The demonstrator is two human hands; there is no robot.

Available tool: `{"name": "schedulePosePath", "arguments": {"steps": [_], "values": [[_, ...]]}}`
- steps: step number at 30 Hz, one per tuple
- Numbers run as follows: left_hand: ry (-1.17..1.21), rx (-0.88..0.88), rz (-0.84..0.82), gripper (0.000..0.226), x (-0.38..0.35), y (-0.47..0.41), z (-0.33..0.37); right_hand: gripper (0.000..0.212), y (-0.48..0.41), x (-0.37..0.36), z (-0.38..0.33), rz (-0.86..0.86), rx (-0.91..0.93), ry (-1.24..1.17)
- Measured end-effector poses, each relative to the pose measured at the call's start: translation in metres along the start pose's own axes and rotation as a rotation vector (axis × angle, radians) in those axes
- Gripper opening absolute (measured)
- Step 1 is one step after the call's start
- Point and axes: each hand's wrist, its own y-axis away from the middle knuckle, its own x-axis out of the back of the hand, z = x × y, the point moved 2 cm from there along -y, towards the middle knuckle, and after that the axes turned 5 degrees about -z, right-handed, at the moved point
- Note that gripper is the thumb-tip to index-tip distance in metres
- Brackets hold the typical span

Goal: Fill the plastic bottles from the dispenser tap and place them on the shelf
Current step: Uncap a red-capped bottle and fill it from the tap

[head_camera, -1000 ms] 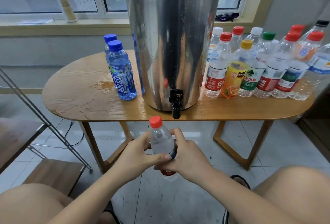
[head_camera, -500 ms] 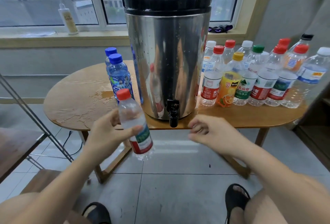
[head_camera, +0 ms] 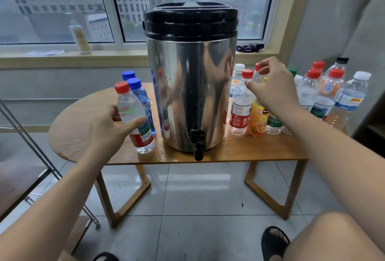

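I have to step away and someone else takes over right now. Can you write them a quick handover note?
Left hand grips a red-capped bottle, apparently filled, beside the blue bottles at the table, left of the dispenser.
Right hand open, reaching over the bottle group right of the dispenser, gripping none.
Nothing under the tap.
Left to do: shelve the held bottle, fill the rest.

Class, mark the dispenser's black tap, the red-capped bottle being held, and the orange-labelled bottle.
Black plastic tap (head_camera: 198, 145), head view, on its spout body.
Red-capped clear plastic bottle (head_camera: 130, 107), head view, on its upper body.
Orange-labelled plastic bottle (head_camera: 257, 119), head view, on its label.
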Motion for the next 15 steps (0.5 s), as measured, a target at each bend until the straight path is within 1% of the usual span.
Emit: {"name": "schedulePosePath", "arguments": {"steps": [3,5,8,12,15], "values": [[0.020,-0.030,0.006,0.061,-0.012,0.001,-0.005,0.069,-0.012,-0.008,-0.002,-0.079,-0.057,0.010],[0.020,-0.043,-0.005,0.071,-0.017,0.003,-0.007,0.071,-0.017,-0.012,-0.003,-0.138,-0.106,0.016],[0.027,-0.004,-0.041,0.089,-0.024,0.007,-0.019,0.067,-0.021,-0.017,0.000,-0.205,-0.148,0.031],[0.012,0.079,-0.086,0.084,-0.033,0.017,-0.036,0.061,-0.021,-0.019,0.003,-0.213,-0.114,0.059],[-0.002,0.083,-0.079,0.084,-0.038,0.016,-0.039,0.051,-0.018,-0.019,0.005,-0.222,-0.084,0.106]]}}
